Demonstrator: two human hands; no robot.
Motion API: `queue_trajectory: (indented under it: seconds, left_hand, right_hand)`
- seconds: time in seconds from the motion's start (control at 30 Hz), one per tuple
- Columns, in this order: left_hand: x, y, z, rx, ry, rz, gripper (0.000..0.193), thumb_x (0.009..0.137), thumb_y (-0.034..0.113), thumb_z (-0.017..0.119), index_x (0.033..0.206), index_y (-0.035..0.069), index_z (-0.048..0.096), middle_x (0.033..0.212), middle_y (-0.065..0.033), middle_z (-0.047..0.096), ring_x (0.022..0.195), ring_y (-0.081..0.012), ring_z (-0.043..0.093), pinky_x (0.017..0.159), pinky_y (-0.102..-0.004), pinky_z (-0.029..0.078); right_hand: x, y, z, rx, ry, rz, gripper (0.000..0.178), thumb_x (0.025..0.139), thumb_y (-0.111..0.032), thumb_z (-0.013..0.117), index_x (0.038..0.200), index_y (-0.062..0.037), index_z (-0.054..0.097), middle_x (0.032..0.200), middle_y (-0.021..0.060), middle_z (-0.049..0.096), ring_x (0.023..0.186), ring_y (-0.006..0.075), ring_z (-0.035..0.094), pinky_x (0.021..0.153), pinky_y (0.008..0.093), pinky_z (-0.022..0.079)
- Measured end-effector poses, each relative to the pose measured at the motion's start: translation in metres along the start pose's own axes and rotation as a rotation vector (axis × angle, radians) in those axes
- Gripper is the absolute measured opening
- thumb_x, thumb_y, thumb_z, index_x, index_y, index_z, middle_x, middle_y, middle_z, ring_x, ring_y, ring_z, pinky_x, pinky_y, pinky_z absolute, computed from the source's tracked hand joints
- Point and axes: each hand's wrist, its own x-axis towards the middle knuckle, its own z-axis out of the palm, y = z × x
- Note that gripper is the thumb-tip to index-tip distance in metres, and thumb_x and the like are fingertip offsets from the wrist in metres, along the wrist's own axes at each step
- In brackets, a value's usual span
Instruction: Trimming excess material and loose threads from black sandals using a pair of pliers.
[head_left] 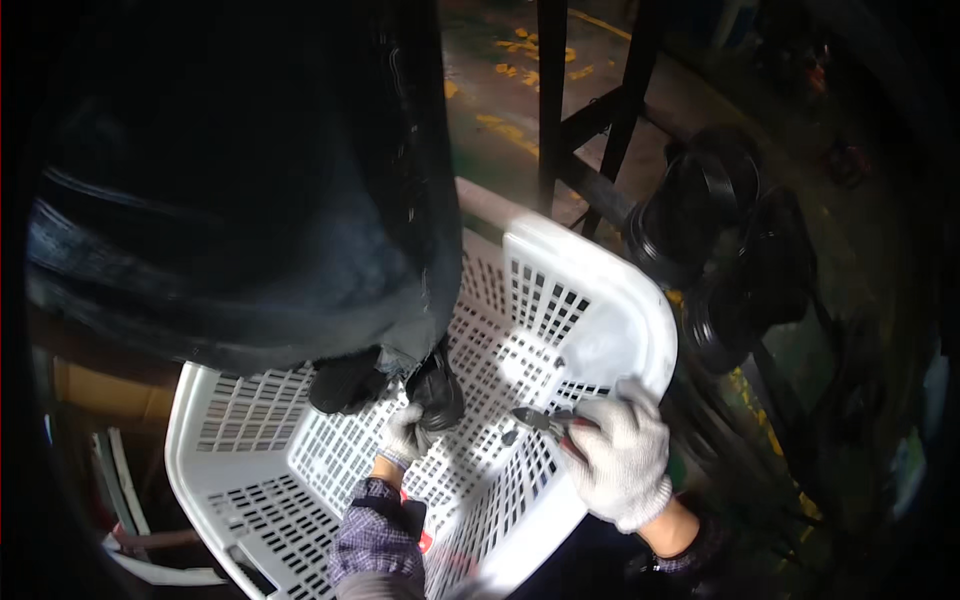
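Note:
My left hand (402,436), in a whitish knit glove, reaches into a white slatted plastic basket (590,247). Its fingers are closed on the lower end of a dark, rubbery-looking piece (436,394). A second dark rounded piece (346,384) is just left of it; both show below the edge of a large, glossy black form (230,230). At the basket's right wall, my gloved right hand (622,455) grips a pair of pliers (538,419) with a bit of red at the handle. The jaws point left, toward my left hand, apart from the piece.
The large black form covers the upper left and hides part of the basket. Behind the basket rises a dark metal stand (600,115). Several black, ribbed, rounded pieces (715,245) lie to the right. Brown cardboard (110,392) and pale strips (118,475) are at lower left.

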Motion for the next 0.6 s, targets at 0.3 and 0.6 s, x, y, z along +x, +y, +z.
queue_trajectory:
  seconds: [0.3, 0.6]
  left_hand:
    - [-0.294, -0.058, 0.069, 0.613, 0.009, 0.100, 0.064, 0.067, -0.007, 0.057, 0.130, -0.007, 0.046, 0.111, -0.0127, 0.063, 0.095, -0.0194, 0.064, 0.084, -0.0287, 0.051]
    - [-0.294, -0.161, 0.194, 1.533, -0.303, 0.518, 0.092, 0.067, 0.031, 0.082, 0.139, -0.004, 0.036, 0.136, -0.0212, 0.044, 0.126, -0.0267, 0.044, 0.105, -0.0377, 0.036]
  right_hand:
    - [-0.065, -0.061, -0.024, 0.746, -0.295, 0.128, 0.045, 0.081, -0.026, 0.071, 0.114, 0.0034, 0.062, 0.112, 0.0190, 0.058, 0.103, 0.0307, 0.058, 0.091, 0.0362, 0.046]
    - [-0.174, -0.084, -0.071, 1.152, -0.070, 0.485, 0.064, 0.076, -0.005, 0.072, 0.133, 0.0019, 0.046, 0.118, 0.0108, 0.062, 0.104, 0.0167, 0.061, 0.091, 0.0304, 0.049]
